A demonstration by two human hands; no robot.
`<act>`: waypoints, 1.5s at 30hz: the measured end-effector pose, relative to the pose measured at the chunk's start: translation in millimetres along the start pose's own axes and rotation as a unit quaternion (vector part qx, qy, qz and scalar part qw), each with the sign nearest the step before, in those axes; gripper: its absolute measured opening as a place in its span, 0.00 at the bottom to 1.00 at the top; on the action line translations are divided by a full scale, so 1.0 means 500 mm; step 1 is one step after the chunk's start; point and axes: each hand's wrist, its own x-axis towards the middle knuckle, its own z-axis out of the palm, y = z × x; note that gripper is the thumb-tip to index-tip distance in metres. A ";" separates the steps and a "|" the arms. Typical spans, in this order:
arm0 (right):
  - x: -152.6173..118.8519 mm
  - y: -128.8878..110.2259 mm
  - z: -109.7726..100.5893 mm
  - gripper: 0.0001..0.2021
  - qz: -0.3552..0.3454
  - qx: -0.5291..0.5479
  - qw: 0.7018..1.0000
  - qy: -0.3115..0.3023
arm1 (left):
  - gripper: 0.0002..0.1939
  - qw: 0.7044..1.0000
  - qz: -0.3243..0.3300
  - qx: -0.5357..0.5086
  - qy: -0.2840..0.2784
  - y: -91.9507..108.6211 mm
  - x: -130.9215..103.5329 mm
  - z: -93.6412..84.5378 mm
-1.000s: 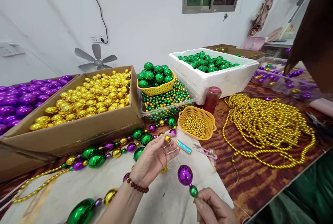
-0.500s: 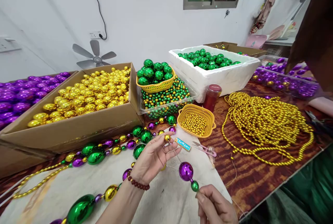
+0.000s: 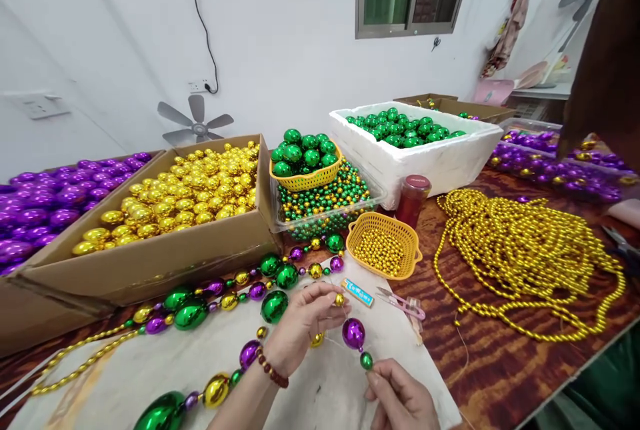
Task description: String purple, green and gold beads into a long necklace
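My left hand [image 3: 305,320], with a brown bead bracelet, is closed with a small gold bead [image 3: 339,299] at its fingertips. A thin thread runs down from there to a large purple bead [image 3: 353,333]. Below that hangs a small green bead [image 3: 367,361]. Pinched at the lower edge of the green bead, my right hand [image 3: 403,397] holds the bead string; the exact grip point is partly hidden. Beside my left forearm, a strand with a gold bead [image 3: 217,390] and a big green bead [image 3: 160,411] lies on the white cloth [image 3: 320,397].
Behind the strands stand a carton of gold beads [image 3: 165,263], a yellow basket of small gold beads [image 3: 415,258] and a white foam box [image 3: 415,170]. Pink thread snips [image 3: 407,305] and a blue-labelled packet [image 3: 357,292] lie near my hands. Gold bead strands [image 3: 525,257] are heaped at right.
My left fingers have closed in around the gold bead, having been more spread. The gap between the gold and purple beads has shortened. The camera view has shifted slightly.
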 end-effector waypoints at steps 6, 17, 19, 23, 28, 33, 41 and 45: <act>0.042 0.003 -0.010 0.15 -0.071 -0.150 0.985 -0.039 | 0.09 0.979 0.082 0.173 0.072 -0.002 0.022 0.000; 0.052 -0.127 0.018 0.17 -0.260 -0.166 0.951 -0.025 | 0.08 0.933 0.230 0.273 0.047 0.054 -0.031 0.056; 0.061 -0.140 0.025 0.14 -0.264 -0.188 0.945 -0.044 | 0.08 0.921 0.247 0.301 0.038 0.070 -0.047 0.061; 0.079 -0.142 0.021 0.12 -0.272 -0.218 0.935 -0.061 | 0.09 0.911 0.247 0.329 0.014 0.098 -0.068 0.059; 0.082 -0.155 0.014 0.13 -0.201 -0.146 0.965 -0.084 | 0.19 0.945 0.201 0.240 0.092 0.039 -0.078 0.048; 0.061 -0.189 0.007 0.11 -0.196 -0.073 0.970 -0.121 | 0.23 0.911 0.222 0.343 0.062 -0.065 -0.091 0.068; 0.039 -0.243 -0.039 0.09 -0.222 -0.048 0.971 -0.076 | 0.18 0.818 0.252 0.516 -0.027 -0.108 -0.041 0.073; -0.006 -0.328 -0.064 0.07 -0.235 0.007 0.972 -0.025 | 0.13 0.737 0.250 0.626 -0.045 -0.153 -0.009 0.071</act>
